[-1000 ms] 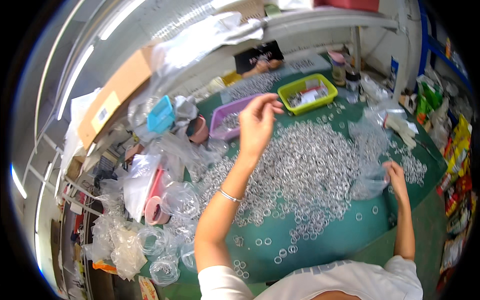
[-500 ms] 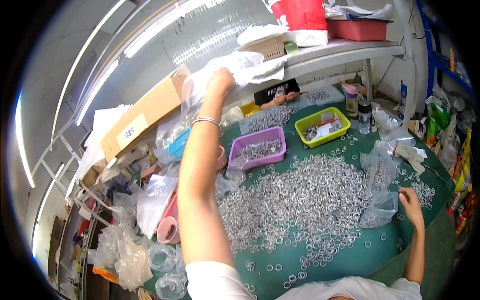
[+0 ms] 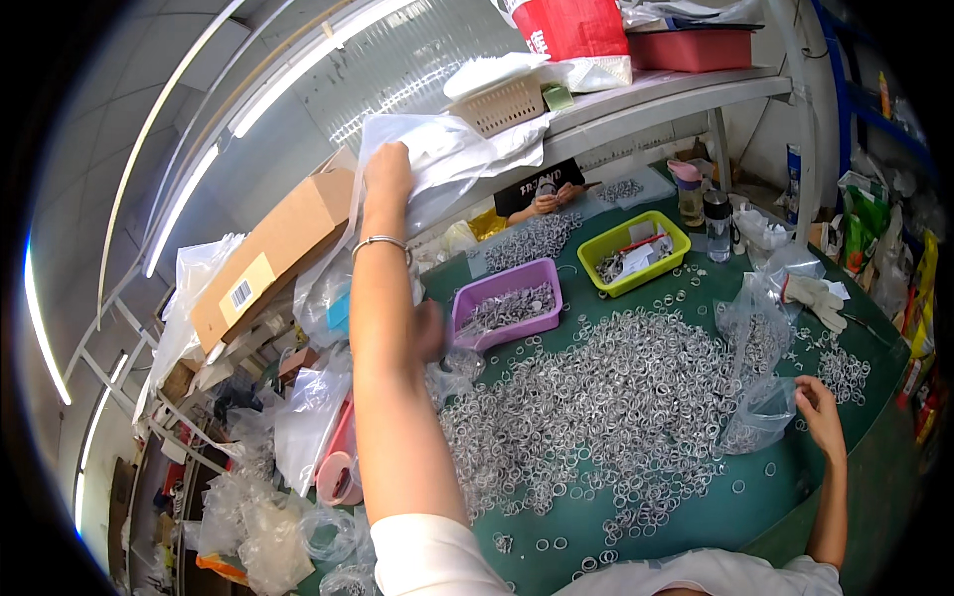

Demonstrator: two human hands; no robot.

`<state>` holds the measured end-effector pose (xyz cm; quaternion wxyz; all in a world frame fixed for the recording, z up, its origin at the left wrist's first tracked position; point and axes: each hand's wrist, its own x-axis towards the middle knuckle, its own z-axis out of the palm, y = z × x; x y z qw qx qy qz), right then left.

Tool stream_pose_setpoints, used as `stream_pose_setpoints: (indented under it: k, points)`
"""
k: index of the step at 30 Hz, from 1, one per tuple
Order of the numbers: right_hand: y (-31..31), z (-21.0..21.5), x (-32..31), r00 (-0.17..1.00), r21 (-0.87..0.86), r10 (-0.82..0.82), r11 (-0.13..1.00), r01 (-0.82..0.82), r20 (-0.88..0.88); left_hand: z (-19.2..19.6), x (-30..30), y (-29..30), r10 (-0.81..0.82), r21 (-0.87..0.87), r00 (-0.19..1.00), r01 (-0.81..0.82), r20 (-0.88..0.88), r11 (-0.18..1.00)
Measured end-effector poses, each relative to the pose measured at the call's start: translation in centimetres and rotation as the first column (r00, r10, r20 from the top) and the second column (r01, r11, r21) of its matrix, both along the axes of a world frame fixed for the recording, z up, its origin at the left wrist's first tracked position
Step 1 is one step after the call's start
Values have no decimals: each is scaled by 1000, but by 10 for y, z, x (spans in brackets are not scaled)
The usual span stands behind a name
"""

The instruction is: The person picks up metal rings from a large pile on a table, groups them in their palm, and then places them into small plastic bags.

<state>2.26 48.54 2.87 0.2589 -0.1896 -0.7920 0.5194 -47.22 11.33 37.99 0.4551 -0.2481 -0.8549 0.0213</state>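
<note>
- Tabletop (image 3: 755, 502): green, most of its middle covered by one broad heap of small silver rings (image 3: 606, 397), too many to count; loose ones trail toward the near edge.
- Shelf (image 3: 656, 99): grey, along the far edge above the tabletop. On it, one red bag with white print (image 3: 571, 25), one red tray (image 3: 691, 48), one pale woven basket (image 3: 502, 104).
- Cardboard box (image 3: 273, 253): one, brown, long, off the far-left corner, with a white barcode label on a yellowish patch on its side.
- White plastic sheets (image 3: 447, 164): a crumpled pile hanging over the shelf's left end.
- Left hand (image 3: 388, 174): arm stretched up with a bangle at the wrist, fingers closed on the edge of the white plastic sheets.
- Clear bags (image 3: 760, 377): two part-filled with rings by the right edge, one behind the other; more empty ones heaped off the left edge, count unclear.
- Purple tray (image 3: 507, 308): one, rectangular, holding rings, behind the heap toward the far edge.
- Yellow-green tray (image 3: 633, 251): one, to the right of the purple tray, with rings and slips of paper.
- Bottles (image 3: 704, 207): two, near the far-right corner, one pink-capped, one dark-capped.
- Right hand (image 3: 820, 412): at the right edge, fingers loosely curled, touching the nearer clear bag; whether it grips the bag cannot be told.
- White glove (image 3: 813, 291): one, lying by the right edge.
</note>
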Motion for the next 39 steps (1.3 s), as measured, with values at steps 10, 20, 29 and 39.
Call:
stream_pose_setpoints:
  k: [10, 20, 29, 39]
  points:
    - [-6, -1, -1, 1000, -7, 11, 1000, -11, -22, -12, 71, 0, -136, 28, 958, 147, -252, 989]
    - [-10, 13, 0, 999, 212, 19, 977, -28, 41, -3, 120, -23, -274, -49, 798, 295, -537, 954]
    - [-99, 99, -19, 956, 295, 230, 940, -169, -184, -27, 243, -8, -532, -205, 586, 533, -611, 821]
    - [-207, 73, -81, 664, -696, 572, 210, -686, -482, -277, 405, 23, -769, 420, 405, 663, 495, 620]
